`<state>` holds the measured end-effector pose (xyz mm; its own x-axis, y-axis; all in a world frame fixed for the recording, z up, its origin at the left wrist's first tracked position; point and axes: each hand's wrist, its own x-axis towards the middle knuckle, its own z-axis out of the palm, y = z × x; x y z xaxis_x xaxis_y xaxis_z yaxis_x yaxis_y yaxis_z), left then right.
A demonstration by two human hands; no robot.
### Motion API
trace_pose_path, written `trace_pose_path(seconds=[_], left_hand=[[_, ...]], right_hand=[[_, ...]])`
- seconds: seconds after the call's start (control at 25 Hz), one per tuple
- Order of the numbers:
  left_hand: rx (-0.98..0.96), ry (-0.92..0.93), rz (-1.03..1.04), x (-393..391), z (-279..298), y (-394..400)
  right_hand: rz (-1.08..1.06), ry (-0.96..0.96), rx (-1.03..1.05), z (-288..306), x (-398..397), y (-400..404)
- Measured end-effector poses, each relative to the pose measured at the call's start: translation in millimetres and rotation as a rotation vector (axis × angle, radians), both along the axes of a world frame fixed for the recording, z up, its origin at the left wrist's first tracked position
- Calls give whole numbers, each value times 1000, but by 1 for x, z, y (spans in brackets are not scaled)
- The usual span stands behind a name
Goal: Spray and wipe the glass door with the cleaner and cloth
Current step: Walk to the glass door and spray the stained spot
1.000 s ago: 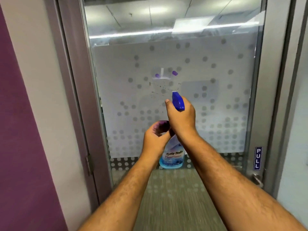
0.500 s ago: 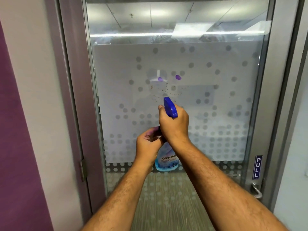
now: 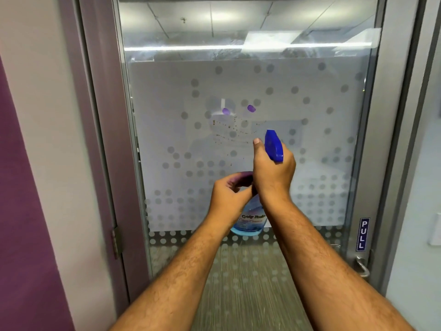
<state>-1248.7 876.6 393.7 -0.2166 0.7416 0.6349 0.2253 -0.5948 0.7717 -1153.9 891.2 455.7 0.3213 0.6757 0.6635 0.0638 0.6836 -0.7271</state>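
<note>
The glass door (image 3: 310, 103) fills the view, its frosted film patterned with grey dots. Brown specks (image 3: 229, 136) spatter the glass near its middle. My right hand (image 3: 272, 174) grips the neck of a clear spray bottle (image 3: 250, 222) of blue liquid. Its blue trigger head (image 3: 274, 145) points at the glass, just right of the specks. Just left of the neck, my left hand (image 3: 226, 197) is closed on a purple cloth (image 3: 243, 176), which is mostly hidden by the fingers.
A grey metal frame surrounds the glass, with a hinge (image 3: 116, 242) at the lower left. A blue PULL sign (image 3: 362, 234) and a metal handle (image 3: 362, 267) are at the lower right. A purple wall (image 3: 21, 211) stands at the left. Two small purple marks (image 3: 225, 111) show on the glass.
Both hands and the bottle dipped left half a second ago, then shifted right and slightly up. The trigger head now sits right of the specks. The grips are unchanged.
</note>
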Motion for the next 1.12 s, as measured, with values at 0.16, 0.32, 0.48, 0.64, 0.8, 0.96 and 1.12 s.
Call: trace_pose_path(seconds=[0.16,0.32,0.48,0.64,0.8,0.96,1.12], left_hand=[[20,-37,7,1,-5,-5],[82,-75,68,-8,-14,-15],[78,-109,74,-22,-22,-21],[-7,-58,28,-16,-22,-17],[-32,-43,-8,-5,-27,-20],[-44,-86,-23,2,-36,-26],[-30,-77,-56,14,-40,-29]], right_hand=[[36,-159,45,1,1,-5],[41,-183,5,0,-17,-9],[143,-152,-30,-6,-29,-10],[-9,-55,0,-18,-23,-14],[-40,-66,26,-29,-10,-12],[37,-170,-48,-35,-7,-15],[51,-203,-118,-40,10,-22]])
